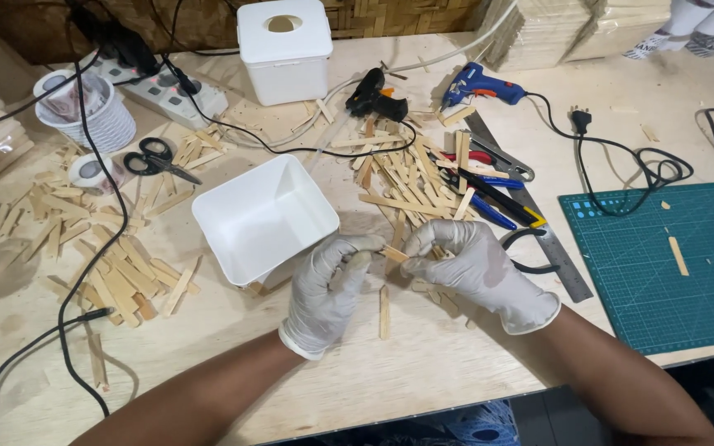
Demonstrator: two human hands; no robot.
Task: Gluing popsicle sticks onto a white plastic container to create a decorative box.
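We take this for a small craft workshop, perhaps a home one. The pale wooden table (423,372) is strewn with flat wooden sticks (113,277) and offcuts. Two glue guns (477,87) lie at the far side, with a power strip (167,87) and cables. Scissors (154,157) sit to the left, a metal ruler (551,248) and a green cutting mat (663,264) to the right.

Short wooden stick (393,253): ends covered by gloved left hand (326,289) and right hand (468,266); grip indeterminate. Stack of flat wooden pieces (539,29), 1 o'clock, cut by top edge. Green cutting mat (663,272), 3 o'clock, cut by right edge.
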